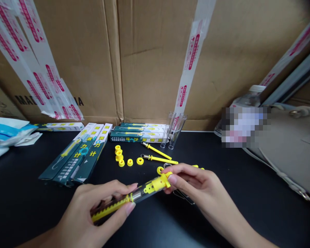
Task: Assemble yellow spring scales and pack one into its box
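Observation:
A spring scale point(144, 195) with a clear tube and yellow inner parts lies tilted across the front, its right end higher. My left hand point(80, 210) is wrapped round the tube, thumb and fingers on either side. At the upper end, the thumb and fingers of my right hand point(200, 186) pinch the yellow cap point(166, 179); part of the cap is hidden. Just past those fingertips lies a small yellow ring point(159, 170). Bent metal wire hooks point(185, 197) show under my right hand, partly covered. Behind them lie two yellow rods point(162, 159) with small springs at their ends.
Several yellow caps point(119, 153) sit mid-table. Clear tubes point(176, 132) stand upright beside stacked printed boxes point(139, 139). More boxes point(90, 151) lie left. A large cardboard box point(150, 62) walls the back. A bottle point(250, 98) and a bag point(289, 148) are at right.

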The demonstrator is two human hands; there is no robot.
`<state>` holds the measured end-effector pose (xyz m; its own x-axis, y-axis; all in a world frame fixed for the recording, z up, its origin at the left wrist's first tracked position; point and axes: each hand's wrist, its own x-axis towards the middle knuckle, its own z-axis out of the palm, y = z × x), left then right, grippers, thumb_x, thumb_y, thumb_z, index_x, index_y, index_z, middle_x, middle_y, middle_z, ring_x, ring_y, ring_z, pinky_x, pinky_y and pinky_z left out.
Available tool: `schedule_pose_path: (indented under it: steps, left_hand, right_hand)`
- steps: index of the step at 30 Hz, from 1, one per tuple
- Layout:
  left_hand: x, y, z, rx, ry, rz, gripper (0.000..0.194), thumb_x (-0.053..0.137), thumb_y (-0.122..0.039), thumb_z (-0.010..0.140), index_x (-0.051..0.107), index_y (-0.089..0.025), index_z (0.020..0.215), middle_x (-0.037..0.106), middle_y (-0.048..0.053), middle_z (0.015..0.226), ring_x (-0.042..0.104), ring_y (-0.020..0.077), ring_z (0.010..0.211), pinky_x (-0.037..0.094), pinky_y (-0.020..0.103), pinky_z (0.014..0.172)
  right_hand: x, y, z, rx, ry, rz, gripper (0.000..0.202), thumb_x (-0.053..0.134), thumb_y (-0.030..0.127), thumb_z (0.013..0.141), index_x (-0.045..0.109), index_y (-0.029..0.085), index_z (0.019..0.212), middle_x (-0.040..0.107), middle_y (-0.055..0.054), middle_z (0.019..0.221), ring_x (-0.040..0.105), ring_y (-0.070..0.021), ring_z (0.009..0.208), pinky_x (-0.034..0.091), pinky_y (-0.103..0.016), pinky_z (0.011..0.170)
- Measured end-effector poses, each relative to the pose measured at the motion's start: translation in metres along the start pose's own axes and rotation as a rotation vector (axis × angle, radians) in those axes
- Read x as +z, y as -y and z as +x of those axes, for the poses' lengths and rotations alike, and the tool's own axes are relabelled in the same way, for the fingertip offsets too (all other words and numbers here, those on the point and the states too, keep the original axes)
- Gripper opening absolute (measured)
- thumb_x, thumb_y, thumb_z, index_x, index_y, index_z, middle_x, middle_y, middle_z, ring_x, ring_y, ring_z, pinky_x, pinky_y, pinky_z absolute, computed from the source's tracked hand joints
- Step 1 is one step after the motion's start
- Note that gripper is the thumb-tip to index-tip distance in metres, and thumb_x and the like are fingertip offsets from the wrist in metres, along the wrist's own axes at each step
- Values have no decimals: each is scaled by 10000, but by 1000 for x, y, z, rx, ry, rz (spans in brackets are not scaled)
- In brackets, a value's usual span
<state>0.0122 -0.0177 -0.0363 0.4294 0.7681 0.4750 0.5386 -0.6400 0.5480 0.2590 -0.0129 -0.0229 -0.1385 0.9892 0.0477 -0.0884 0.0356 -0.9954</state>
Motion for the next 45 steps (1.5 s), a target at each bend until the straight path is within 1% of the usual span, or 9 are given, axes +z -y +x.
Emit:
schedule_pose_path:
  steps: [7, 13, 16, 21, 27, 33, 38, 42, 45]
  left_hand:
    - [1, -2, 0, 0, -45, -46, 218, 665, -221, 870, 730, -272, 1071, 606, -103, 559, 452, 53, 355, 331, 157, 356]
    - [2, 1, 0, -55, -18, -104, 197, 659, -203, 880, 725, -253, 1059, 634, -99, 561, 478, 55, 356, 277, 163, 317]
    - [4, 3, 1, -78, -25, -126, 193, 656, -210, 886, 726, -259, 1058, 647, -97, 569, 482, 57, 360, 278, 160, 317]
    - [2, 0, 3, -83, -12, -120, 177, 658, -224, 883, 734, -270, 1036, 624, -104, 545, 456, 55, 347, 294, 149, 323]
    - [-3, -5, 4, -51, -21, -71, 177, 646, -250, 894, 747, -231, 1038, 582, -94, 523, 468, 56, 343, 305, 135, 312]
    - [0, 0, -3, -10, -43, -41, 183, 669, -251, 893, 720, -239, 1068, 627, -90, 610, 497, 50, 385, 384, 122, 378]
    - [-2, -3, 2, 18, -33, -14, 196, 654, -238, 895, 727, -231, 1077, 618, -94, 582, 475, 46, 357, 358, 123, 345]
    - [-2, -4, 4, -5, -48, -29, 158, 657, -237, 890, 726, -239, 1032, 604, -99, 559, 490, 54, 360, 362, 127, 347]
    - [-1, -3, 3, -21, -36, -44, 140, 659, -233, 890, 721, -245, 1014, 599, -102, 546, 498, 58, 365, 354, 131, 344]
  right_hand:
    - [-2, 1, -2, 19, 36, -22, 170, 790, 390, 832, 795, 225, 873, 739, 6, 809, 647, -92, 683, 546, -138, 659]
    - [-7, 1, -4, 172, 115, 85, 256, 808, 355, 835, 784, 293, 1082, 773, 3, 986, 686, -108, 886, 530, -156, 832]
    - [-6, 1, -4, 192, 107, 127, 265, 823, 344, 822, 787, 297, 1081, 783, -5, 1030, 690, -126, 976, 520, -168, 876]
    - [0, -1, -3, 213, 52, 211, 299, 862, 358, 772, 797, 267, 1050, 786, -22, 993, 700, -138, 953, 521, -198, 899]
    - [6, 0, -8, 213, 42, 273, 318, 847, 367, 791, 785, 264, 1085, 772, -29, 1051, 700, -167, 1015, 507, -256, 980]
    - [8, -4, -9, 222, 0, 276, 326, 882, 349, 749, 799, 258, 1050, 783, -22, 952, 714, -152, 949, 528, -234, 937]
    - [9, -4, -9, 245, -19, 314, 346, 896, 334, 730, 800, 247, 1051, 781, -27, 944, 722, -163, 951, 533, -253, 944]
    - [9, -5, -10, 243, -70, 318, 495, 913, 323, 706, 748, 270, 1170, 770, -9, 932, 715, -150, 927, 521, -258, 945]
    - [8, -6, -10, 248, -65, 304, 460, 909, 333, 708, 758, 262, 1138, 771, -18, 965, 709, -161, 954, 513, -265, 950]
